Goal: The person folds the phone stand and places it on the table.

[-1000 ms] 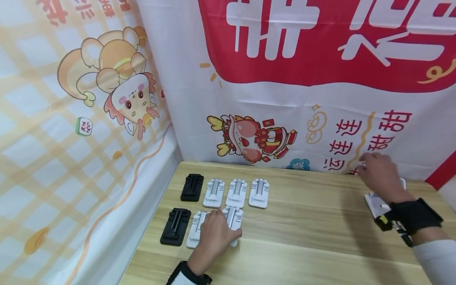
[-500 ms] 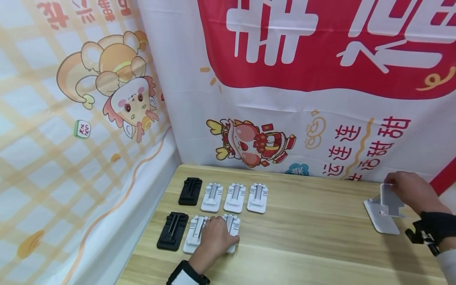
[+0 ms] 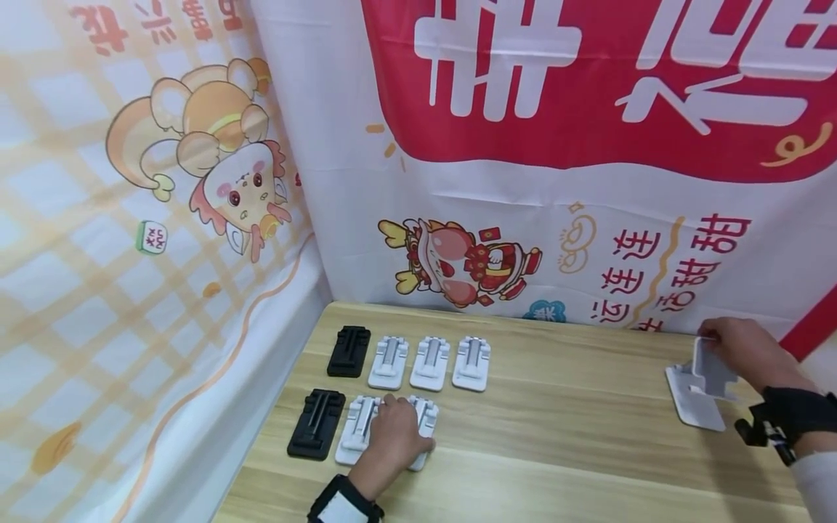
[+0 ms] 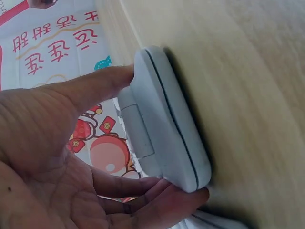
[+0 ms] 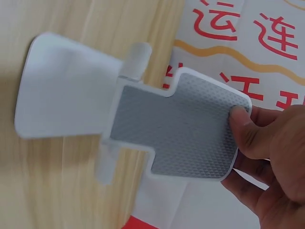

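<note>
Folded phone stands lie in two rows at the left of the table. My left hand [image 3: 394, 432] grips the rightmost white folded phone stand [image 4: 159, 124] of the front row, thumb on one edge and fingers at the other. At the far right of the table, an unfolded white phone stand [image 3: 697, 405] has its base on the wood and its plate raised. My right hand [image 3: 752, 354] pinches the outer edge of that plate; in the right wrist view the thumb lies on its grey textured pad [image 5: 190, 129].
Beside the left hand is another white stand [image 3: 353, 442], then a black stand [image 3: 317, 425]. The back row holds a black stand [image 3: 349, 351] and several white ones [image 3: 471, 365]. A printed cloth [image 3: 471, 189] hangs along the table's [image 3: 556, 407] back edge, another at the left.
My right hand has moved right and down and now holds the stand's plate, which shows raised. The left hand stays at the same front-row stand. The view has tilted slightly.
</note>
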{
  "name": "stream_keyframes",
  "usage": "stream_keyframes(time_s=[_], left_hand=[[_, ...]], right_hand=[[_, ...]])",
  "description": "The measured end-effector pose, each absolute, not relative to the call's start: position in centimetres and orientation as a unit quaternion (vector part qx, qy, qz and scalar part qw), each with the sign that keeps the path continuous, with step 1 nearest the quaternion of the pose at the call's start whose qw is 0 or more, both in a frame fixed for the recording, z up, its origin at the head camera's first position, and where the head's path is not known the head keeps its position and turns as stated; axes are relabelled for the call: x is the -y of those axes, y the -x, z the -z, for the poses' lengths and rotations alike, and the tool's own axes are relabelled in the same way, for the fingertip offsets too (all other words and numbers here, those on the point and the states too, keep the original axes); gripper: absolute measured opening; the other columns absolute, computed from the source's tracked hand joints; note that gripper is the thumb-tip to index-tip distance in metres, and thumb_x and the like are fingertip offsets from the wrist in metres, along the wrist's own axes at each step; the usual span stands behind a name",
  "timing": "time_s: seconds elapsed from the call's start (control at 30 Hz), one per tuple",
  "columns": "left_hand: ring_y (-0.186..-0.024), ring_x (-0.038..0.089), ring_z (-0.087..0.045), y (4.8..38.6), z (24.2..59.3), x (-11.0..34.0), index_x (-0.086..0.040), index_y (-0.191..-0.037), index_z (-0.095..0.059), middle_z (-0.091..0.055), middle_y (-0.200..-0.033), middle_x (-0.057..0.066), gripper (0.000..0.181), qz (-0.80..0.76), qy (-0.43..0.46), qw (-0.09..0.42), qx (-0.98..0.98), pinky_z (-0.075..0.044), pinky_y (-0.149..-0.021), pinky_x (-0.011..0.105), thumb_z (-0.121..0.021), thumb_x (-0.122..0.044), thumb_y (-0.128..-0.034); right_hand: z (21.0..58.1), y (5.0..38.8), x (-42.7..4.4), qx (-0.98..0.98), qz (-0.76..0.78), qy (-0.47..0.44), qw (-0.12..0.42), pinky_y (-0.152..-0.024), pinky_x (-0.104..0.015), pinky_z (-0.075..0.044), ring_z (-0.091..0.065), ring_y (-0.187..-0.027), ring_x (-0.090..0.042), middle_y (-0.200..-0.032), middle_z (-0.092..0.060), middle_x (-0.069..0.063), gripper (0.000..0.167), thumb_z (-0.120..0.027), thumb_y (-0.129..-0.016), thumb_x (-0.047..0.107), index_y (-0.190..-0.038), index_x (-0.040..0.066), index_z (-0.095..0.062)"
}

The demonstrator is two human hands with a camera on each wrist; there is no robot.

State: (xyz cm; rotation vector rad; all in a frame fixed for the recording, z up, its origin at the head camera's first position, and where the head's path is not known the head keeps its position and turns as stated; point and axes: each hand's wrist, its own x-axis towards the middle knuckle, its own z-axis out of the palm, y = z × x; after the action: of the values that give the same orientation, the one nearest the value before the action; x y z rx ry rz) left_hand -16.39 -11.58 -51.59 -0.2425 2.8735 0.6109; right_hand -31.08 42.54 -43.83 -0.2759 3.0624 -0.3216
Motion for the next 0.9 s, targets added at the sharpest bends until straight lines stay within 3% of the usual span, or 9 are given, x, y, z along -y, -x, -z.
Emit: stream_keyframes(time_s=[0.2, 0.3, 0.43, 0.5, 0.67, 0.8, 0.9], left_hand=[[-0.099, 0.038, -0.062, 16.4, 50.3, 11.6, 0.014, -0.114, -0.064, -0.059, -0.108, 0.026, 0.075, -0.198, 0.07, 0.102, -0.972, -0.057, -0.081, 0.051, -0.09, -0.044, -0.0741], [-0.098, 0.036, -0.063, 16.4, 48.7, 11.6, 0.014, -0.116, -0.064, -0.061, -0.113, 0.028, 0.074, -0.204, 0.054, 0.07, -0.975, -0.058, -0.075, 0.047, -0.085, -0.047, -0.0808], [-0.095, 0.027, -0.065, 16.3, 46.2, 11.0, 0.009, -0.124, -0.064, -0.065, -0.115, 0.021, 0.068, -0.267, 0.014, 0.034, -0.963, -0.058, -0.073, 0.043, -0.074, -0.05, -0.091], [-0.095, 0.023, -0.066, 16.2, 45.0, 10.4, 0.004, -0.135, -0.061, -0.068, -0.114, 0.014, 0.067, -0.339, -0.008, 0.048, -0.94, -0.058, -0.076, 0.041, -0.066, -0.051, -0.0966], [-0.096, 0.019, -0.07, 15.8, 43.4, 8.1, -0.005, -0.143, -0.056, -0.073, -0.109, 0.003, 0.059, -0.525, -0.035, 0.141, -0.838, -0.061, -0.085, 0.041, -0.057, -0.049, -0.1026], [-0.097, 0.024, -0.075, 15.4, 43.1, 6.1, 0.001, -0.142, -0.053, -0.076, -0.111, 0.012, 0.055, -0.623, -0.044, 0.173, -0.762, -0.063, -0.087, 0.041, -0.058, -0.038, -0.1044], [-0.101, 0.027, -0.075, 14.9, 43.2, 5.2, 0.006, -0.138, -0.055, -0.074, -0.116, 0.018, 0.043, -0.681, -0.05, 0.189, -0.706, -0.064, -0.086, 0.038, -0.059, -0.02, -0.1042]], right_hand=[[42.5, 30.5, -41.4, -0.989, 0.092, 0.111, 0.045, -0.067, -0.047, -0.055, -0.056, -0.076, -0.03, -0.09, -0.07, -0.021, 0.019, -0.073, -0.087, -0.004, -0.105, -0.01, -0.072], [41.1, 30.3, -39.6, -0.986, 0.091, 0.14, 0.008, -0.067, -0.048, -0.057, -0.058, -0.075, -0.027, -0.091, -0.072, -0.021, 0.02, -0.074, -0.088, -0.002, -0.106, -0.009, -0.073], [38.8, 29.2, -35.5, -0.975, 0.122, 0.181, -0.052, -0.065, -0.046, -0.057, -0.061, -0.075, -0.025, -0.093, -0.073, -0.021, 0.019, -0.073, -0.089, -0.001, -0.106, -0.009, -0.074], [37.6, 28.3, -32.7, -0.968, 0.14, 0.195, -0.072, -0.064, -0.043, -0.056, -0.063, -0.076, -0.024, -0.093, -0.074, -0.019, 0.018, -0.073, -0.089, 0.0, -0.106, -0.006, -0.074], [34.7, 24.8, -25.0, -0.943, 0.198, 0.247, -0.103, -0.063, -0.037, -0.059, -0.069, -0.08, -0.023, -0.096, -0.076, -0.014, 0.014, -0.074, -0.09, -0.001, -0.104, 0.0, -0.076], [32.8, 21.6, -20.2, -0.919, 0.238, 0.296, -0.109, -0.065, -0.031, -0.061, -0.07, -0.082, -0.018, -0.096, -0.076, -0.008, 0.015, -0.074, -0.09, -0.001, -0.103, 0.005, -0.077], [31.8, 19.4, -17.7, -0.906, 0.254, 0.321, -0.107, -0.067, -0.028, -0.062, -0.068, -0.081, -0.013, -0.096, -0.076, -0.002, 0.016, -0.076, -0.089, 0.0, -0.103, 0.009, -0.078]])
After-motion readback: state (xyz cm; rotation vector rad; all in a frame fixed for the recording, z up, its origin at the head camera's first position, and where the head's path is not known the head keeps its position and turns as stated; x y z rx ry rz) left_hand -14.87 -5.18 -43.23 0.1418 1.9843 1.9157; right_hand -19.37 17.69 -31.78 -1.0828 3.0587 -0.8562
